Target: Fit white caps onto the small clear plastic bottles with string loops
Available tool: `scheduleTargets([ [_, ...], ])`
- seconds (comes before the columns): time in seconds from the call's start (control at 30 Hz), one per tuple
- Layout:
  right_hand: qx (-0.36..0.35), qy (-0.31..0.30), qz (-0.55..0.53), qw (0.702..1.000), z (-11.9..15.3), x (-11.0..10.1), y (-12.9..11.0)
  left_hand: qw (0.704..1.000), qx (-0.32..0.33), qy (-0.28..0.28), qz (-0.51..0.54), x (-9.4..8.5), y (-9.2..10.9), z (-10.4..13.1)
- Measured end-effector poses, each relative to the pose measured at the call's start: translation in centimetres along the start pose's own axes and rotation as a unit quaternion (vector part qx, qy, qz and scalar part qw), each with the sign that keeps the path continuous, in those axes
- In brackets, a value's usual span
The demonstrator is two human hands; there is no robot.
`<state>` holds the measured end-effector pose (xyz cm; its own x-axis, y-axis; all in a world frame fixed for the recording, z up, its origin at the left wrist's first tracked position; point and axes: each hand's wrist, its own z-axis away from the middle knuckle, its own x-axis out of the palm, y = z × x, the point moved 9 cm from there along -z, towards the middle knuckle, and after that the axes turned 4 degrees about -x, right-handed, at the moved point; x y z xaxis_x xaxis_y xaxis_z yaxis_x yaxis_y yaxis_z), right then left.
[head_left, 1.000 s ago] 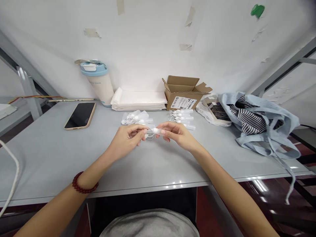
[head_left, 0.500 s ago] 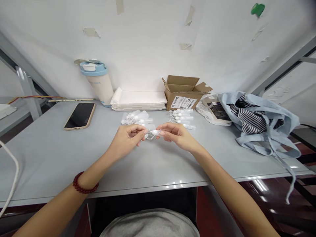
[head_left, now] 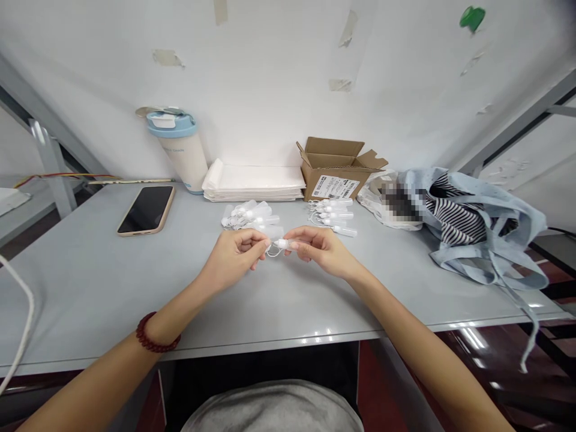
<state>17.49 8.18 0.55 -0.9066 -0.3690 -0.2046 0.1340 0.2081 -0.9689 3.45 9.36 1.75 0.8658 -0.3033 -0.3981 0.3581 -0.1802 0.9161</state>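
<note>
Between my two hands is a small clear plastic tube with a white cap [head_left: 282,243] and a thin white cord loop [head_left: 273,253]. My right hand [head_left: 321,249] is closed around the tube's clear body with thumb and fingers. At the capped end, my left hand [head_left: 234,255] pinches the cord; its inner fingers are curled and partly hidden. Just beyond my left hand lies a heap of similar frosted tubes [head_left: 249,213]. Several more capped tubes [head_left: 336,213] lie in a loose row behind my right hand, their cords pointing left.
Along the wall stand a cream tumbler with blue lid [head_left: 177,150], a stack of white envelopes [head_left: 256,180] and an open cardboard box [head_left: 335,180]. A phone [head_left: 146,210] lies left. A light-blue cloth bag [head_left: 504,210] hangs over the right edge; a white cable [head_left: 24,312] is at far left.
Both hands keep nearly the same pose around the tube. The held tube and cord have shifted only very slightly; the other things stay where they were.
</note>
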Motion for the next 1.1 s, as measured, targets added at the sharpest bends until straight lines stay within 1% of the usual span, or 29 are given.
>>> scheduleTargets([
  [0.27, 0.011, 0.006, 0.006, 1.0, -0.1, -0.1, 0.1, 1.0, 0.002, -0.003, 0.006, 0.1, -0.2, -0.1],
  [0.5, -0.003, 0.007, 0.013, 1.0, -0.2, -0.1, 0.1, 1.0, -0.007, -0.008, 0.016, -0.1, -0.2, -0.3],
  [0.73, -0.011, 0.02, 0.013, 1.0, -0.1, -0.7, -0.2, 0.999, -0.013, 0.014, 0.03, -0.8, -0.2, -0.5],
  [0.93, -0.016, 0.009, 0.007, 1.0, -0.1, -0.2, -0.4, 1.0, -0.006, -0.006, 0.03, -0.3, 0.2, -0.4],
  [1.1, -0.011, -0.005, 0.019, 1.0, 0.0, 0.2, -0.5, 1.0, -0.012, -0.017, 0.011, 0.2, -0.2, 0.0],
])
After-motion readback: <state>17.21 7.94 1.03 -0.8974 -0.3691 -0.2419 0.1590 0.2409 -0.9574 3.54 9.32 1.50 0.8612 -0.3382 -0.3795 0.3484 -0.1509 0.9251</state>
